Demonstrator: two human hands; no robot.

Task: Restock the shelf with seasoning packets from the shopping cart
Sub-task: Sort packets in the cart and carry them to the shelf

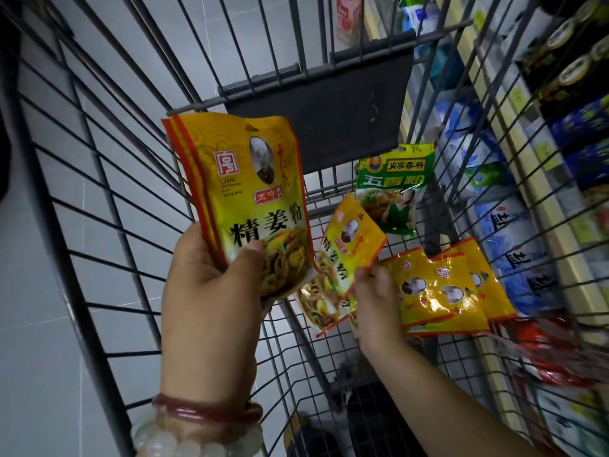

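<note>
My left hand (pixel 211 291) grips a small stack of yellow seasoning packets (pixel 244 192), held upright above the wire shopping cart (pixel 108 206). Deeper inside the cart, my right hand (pixel 375 301) pinches another yellow packet (pixel 349 245) by its lower edge and holds it tilted. Beneath that one lies one more yellow packet (pixel 321 305). Several yellow packets (pixel 441 291) lie on the cart floor to the right of my right hand. A green packet (pixel 393 189) leans against the cart's far end.
A dark flap (pixel 329 107) hangs at the cart's far end. Red packets (pixel 560 354) lie at the cart's right side. Beyond the right wire wall stand store shelves with blue and white bags (pixel 507 245) and dark packets (pixel 580 133). Grey floor tiles show to the left.
</note>
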